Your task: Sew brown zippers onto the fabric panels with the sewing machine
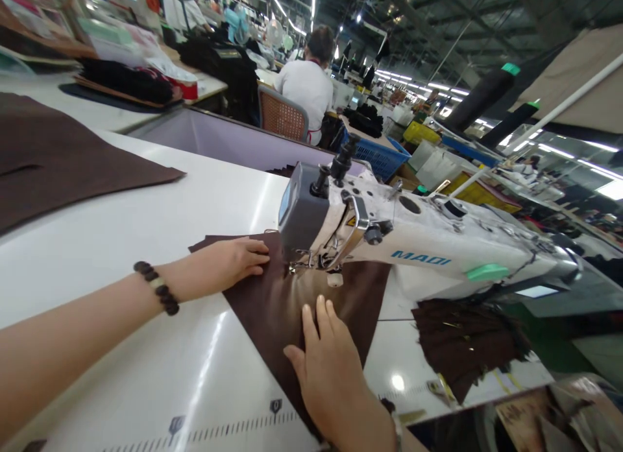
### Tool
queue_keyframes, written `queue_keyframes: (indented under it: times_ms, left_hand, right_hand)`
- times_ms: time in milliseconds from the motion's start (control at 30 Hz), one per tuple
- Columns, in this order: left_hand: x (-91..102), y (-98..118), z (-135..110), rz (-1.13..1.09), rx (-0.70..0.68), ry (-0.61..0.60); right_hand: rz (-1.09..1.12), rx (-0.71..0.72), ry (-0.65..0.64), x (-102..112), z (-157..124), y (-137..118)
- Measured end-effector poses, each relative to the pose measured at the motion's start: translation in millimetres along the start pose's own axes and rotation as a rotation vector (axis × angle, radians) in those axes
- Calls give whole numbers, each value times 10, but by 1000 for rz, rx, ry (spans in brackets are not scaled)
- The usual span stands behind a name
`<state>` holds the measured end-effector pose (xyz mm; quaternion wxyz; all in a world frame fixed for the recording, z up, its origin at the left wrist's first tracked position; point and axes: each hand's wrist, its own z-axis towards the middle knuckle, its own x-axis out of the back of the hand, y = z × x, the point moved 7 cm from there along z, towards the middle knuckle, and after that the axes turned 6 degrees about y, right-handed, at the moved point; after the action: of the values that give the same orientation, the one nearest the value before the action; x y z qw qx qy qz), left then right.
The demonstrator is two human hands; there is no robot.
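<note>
smooth dark-brown cloth (pixel 265 316) flat on a glossy white table (pixel 146 374), beneath the sewing machine's (pixel 413 235) head

the left hand (pixel 238 261) rests loosely flattened on its far-left corner, the right hand (pixel 331 368) palm-down, thumb spread, nearer; blue letters read "maqi"; a printed ruler (pixel 238 427) shows "0"; ragged-edged brown pieces (pixel 462 348) lie right.

The fabric panel (pixel 275 316) lies on the counter (pixel 121 257), beneath the sewing machine (pixel 389 235); cut pieces (pixel 467 342) lie right, second panel (pixel 78 157) left.
</note>
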<state>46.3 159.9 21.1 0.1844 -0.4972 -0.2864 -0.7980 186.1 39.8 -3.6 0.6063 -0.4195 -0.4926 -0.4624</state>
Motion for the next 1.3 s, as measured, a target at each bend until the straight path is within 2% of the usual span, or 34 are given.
queue_keyframes:
  times_ms: [67, 133, 167, 233, 300, 367, 433, 533, 633, 700, 767, 833, 933, 1033, 1167, 1300]
  left_hand:
    - [0, 165, 5, 33, 8, -39]
    - [-68, 368, -10, 78, 9, -95]
    - [-113, 452, -26, 104, 14, -114]
    - [-196, 552, -75, 150, 29, -115]
    - [-252, 557, -134, 189, 34, -89]
    - [-271, 489, -183, 221, 30, -65]
    - [-257, 382, -210, 253, 39, -60]
    - [-213, 279, -205, 282, 63, -70]
    - [-190, 359, -160, 257, 34, -50]
    - [-195, 472, -121, 230, -1, -33]
    - [-219, 562, -83, 218, -11, -42]
    - [-254, 598, -57, 227, 8, -74]
    - [-309, 590, -47, 268, 42, -102]
    - [-374, 578, -57, 304, 70, -91]
    - [-454, 607, -61, 334, 127, -81]
    - [-469, 641, -58, 339, 164, -68]
  right_hand:
    - [46, 32, -49, 51, -54, -64]
    - [112, 79, -92, 107, 56, 24]
    - [140, 98, -104, 127, 152, 131]
    - [60, 67, -43, 168, 364, 461]
    - [-13, -46, -112, 72, 469, 790]
    - [-80, -110, -167, -7, 421, 906]
    - [-162, -144, -189, -6, 252, 807]
    - [-236, -124, -288, 60, -70, 446]
    - [-180, -62, -366, 158, -205, 186]
    - [-136, -92, -278, 270, -103, 192]
    - [-55, -92, -115, 363, 93, 225]
    - [70, -40, -6, 350, 288, 221]
    - [225, 39, -22, 137, 471, 191]
    - [307, 96, -54, -36, 523, 209]
    - [356, 150, -73, -50, 537, 284]
    - [358, 138, -54, -4, 576, 287]
